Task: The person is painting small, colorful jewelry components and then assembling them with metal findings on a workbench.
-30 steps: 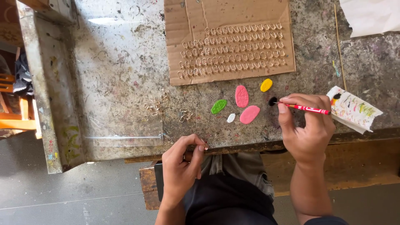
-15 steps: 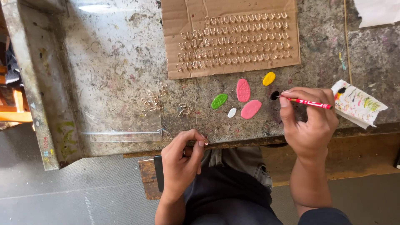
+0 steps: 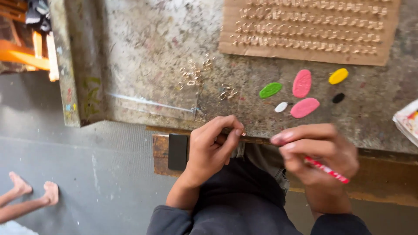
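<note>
The left hand (image 3: 213,146) is pinching something tiny at the bench edge, too small to make out; the right hand (image 3: 315,152), just beside it, is gripping a red-and-white brush (image 3: 327,170); beyond them paint blobs (image 3: 301,83) are sitting on the spattered worktable (image 3: 152,48); farther still, cardboard (image 3: 305,28) is carrying rows of small metal pieces.

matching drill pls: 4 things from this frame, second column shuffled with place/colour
1. right hand
2. left hand
3. cardboard sheet
4. green paint blob

a. top of the table, covered in rows of small metal pieces
b. holds a red brush
c. left of the two pink blobs
d. fingers pinched on something small at the table edge

Pairs: 1-b, 2-d, 3-a, 4-c
</note>
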